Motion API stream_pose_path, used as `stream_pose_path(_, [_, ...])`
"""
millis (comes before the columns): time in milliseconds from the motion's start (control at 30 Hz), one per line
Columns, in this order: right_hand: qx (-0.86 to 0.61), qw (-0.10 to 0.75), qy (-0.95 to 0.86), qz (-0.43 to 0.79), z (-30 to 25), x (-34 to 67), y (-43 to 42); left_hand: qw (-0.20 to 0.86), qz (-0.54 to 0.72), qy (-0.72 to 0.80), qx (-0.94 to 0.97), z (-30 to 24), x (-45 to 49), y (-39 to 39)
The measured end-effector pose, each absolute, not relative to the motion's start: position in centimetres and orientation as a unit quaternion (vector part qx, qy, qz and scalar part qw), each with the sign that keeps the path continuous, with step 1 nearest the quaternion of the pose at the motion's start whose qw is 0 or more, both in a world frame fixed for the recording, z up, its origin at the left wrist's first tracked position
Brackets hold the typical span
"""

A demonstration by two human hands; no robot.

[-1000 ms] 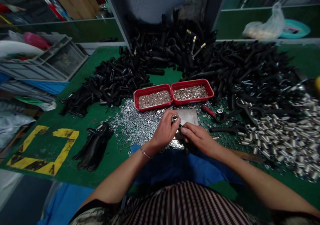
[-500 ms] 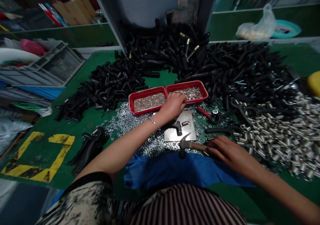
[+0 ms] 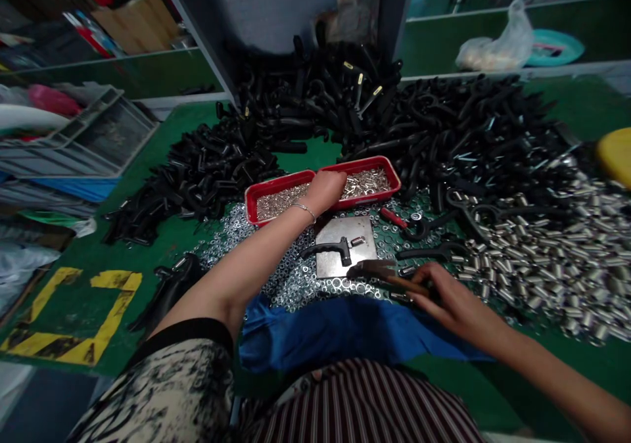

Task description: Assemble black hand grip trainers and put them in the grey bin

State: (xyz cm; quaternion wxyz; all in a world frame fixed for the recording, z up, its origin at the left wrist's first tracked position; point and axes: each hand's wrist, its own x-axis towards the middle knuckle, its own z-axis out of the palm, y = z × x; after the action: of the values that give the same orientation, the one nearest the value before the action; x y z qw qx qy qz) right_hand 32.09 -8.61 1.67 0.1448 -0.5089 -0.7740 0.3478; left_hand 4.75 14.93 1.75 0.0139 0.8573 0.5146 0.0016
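My left hand [image 3: 328, 188] is closed over the near-left part of the right-hand red tray [image 3: 394, 179], which holds small metal pins [image 3: 369, 183]; its fingertips are hidden. In my right hand [image 3: 446, 298] is a hammer [image 3: 405, 284], gripped by its wooden handle, its head blurred above the front of a metal plate [image 3: 325, 269]. On that plate lies a black handle-shaped part [image 3: 344, 251], reaching past the left edge, with a small spring [image 3: 357, 240] beside it.
Loose metal rings [image 3: 290, 285] surround the plate. A second red tray [image 3: 250, 206] of tiny pieces adjoins on the left. Black parts [image 3: 211, 160] are heaped behind, metal sleeves [image 3: 542, 265] at right. A red-handled tool [image 3: 393, 217] and blue cloth [image 3: 315, 331] lie nearby.
My left hand has drawn left within the right-hand tray, its fingers now curled down. My right hand has tightened around the hammer, and the hammer has lifted and turned. The view has shifted slightly.
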Motion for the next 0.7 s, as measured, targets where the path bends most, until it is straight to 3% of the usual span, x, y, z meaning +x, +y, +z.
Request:
stream_pose_path(133, [-0.599, 0.125, -0.672, 0.418, 2.7, 33.1, -9.1, 0.05, 0.133, 0.551, 0.822, 1.3, 4.3, 14.4])
stream_pose_path(333, [-0.645, 0.124, -0.653, 0.376, 1.0, 34.9, -11.0, 0.12, 0.314, 0.492, 0.803, 2.1, 3.5, 10.6])
stream_pose_path(467, [-0.687, 0.193, -0.608, 0.348, 0.3, 33.5, -9.8, 0.222, 0.302, 0.496, 0.783, 2.6, 2.4, 6.2])
stream_pose_path(533, [-0.673, 0.249, -0.57, 0.401, 0.7, 32.3, -8.6, 0.258, 0.27, 0.505, 0.778, 2.1, 1.7, 4.5])
stream_pose_path(700, [-0.609, 0.264, -0.538, 0.519, 1.6, 29.9, -6.8, 0.227, 0.197, 0.531, 0.792, 0.2, 1.1, 2.7])
